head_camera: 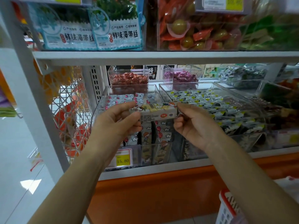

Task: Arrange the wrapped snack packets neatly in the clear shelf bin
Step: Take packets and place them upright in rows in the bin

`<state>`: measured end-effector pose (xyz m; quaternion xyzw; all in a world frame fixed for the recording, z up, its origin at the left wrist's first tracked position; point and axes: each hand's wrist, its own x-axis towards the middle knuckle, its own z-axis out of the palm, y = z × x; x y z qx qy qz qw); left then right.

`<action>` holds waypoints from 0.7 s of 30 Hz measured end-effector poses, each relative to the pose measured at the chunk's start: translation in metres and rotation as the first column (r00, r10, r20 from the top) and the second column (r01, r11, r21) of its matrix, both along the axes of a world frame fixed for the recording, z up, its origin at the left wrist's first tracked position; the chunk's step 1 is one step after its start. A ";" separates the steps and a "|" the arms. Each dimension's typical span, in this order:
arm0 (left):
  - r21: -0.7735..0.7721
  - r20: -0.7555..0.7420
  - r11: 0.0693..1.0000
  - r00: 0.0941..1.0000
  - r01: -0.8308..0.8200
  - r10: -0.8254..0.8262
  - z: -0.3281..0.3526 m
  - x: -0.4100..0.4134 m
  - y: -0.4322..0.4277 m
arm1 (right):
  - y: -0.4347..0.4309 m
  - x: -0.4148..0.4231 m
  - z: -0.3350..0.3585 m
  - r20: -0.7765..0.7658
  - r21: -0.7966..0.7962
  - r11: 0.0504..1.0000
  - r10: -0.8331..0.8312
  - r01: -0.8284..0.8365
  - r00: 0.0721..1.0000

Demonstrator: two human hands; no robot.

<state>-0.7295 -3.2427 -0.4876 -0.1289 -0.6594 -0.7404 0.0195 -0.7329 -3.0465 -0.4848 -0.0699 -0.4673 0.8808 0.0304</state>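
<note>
A stack of wrapped snack packets [157, 110], white with cartoon prints, is held level above the clear shelf bin [98, 104]. My left hand [118, 118] grips the stack's left end and my right hand [192, 120] pinches its right end. More of the same packets [123, 98] lie flat at the back of the bin, and a few stand upright at its front [161, 135]. The hands hide the middle of the bin.
A neighbouring clear bin [163, 88] holds dark packets with yellow corners. Small bins of red [129, 80] and purple sweets [182, 77] stand behind. A white shelf board [145, 56] hangs overhead. A yellow price tag [123, 160] fronts the bin. A red-rimmed basket [229, 207] sits lower right.
</note>
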 end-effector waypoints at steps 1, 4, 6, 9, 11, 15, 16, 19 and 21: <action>-0.024 -0.011 0.999 1.000 -0.029 0.029 -0.001 0.000 0.000 | 0.000 0.001 0.000 -0.014 0.031 1.000 0.003 -0.003 1.000; -0.013 0.007 0.996 0.996 -0.093 0.093 -0.001 0.000 0.000 | 0.000 0.005 0.001 -0.094 0.155 0.987 0.051 -0.036 0.994; 0.000 0.027 0.991 0.991 -0.134 0.134 -0.002 -0.001 -0.001 | -0.001 0.008 0.002 -0.160 0.235 0.970 0.106 -0.066 0.981; 0.019 0.034 0.989 0.989 -0.146 0.146 -0.003 -0.001 -0.002 | -0.002 0.011 0.001 -0.233 0.311 0.949 0.120 -0.043 0.965; 0.031 0.026 0.991 0.991 -0.129 0.128 -0.002 -0.001 -0.001 | -0.002 0.012 0.001 -0.256 0.317 0.948 0.077 0.009 0.964; 0.060 -0.020 0.993 0.995 -0.100 0.101 0.001 0.002 0.002 | -0.003 0.011 -0.001 -0.259 0.296 0.952 0.000 0.079 0.966; 0.055 -0.038 0.994 0.995 -0.095 0.097 0.002 0.002 0.002 | -0.003 0.011 -0.001 -0.258 0.298 0.949 -0.020 0.099 0.966; 0.052 -0.068 0.995 0.994 -0.085 0.088 0.002 0.002 0.002 | -0.002 0.011 -0.001 -0.246 0.286 0.951 -0.044 0.116 0.968; 0.067 -0.070 0.995 0.994 -0.080 0.084 0.001 0.002 0.001 | -0.003 0.011 -0.001 -0.231 0.244 0.964 -0.044 0.102 0.972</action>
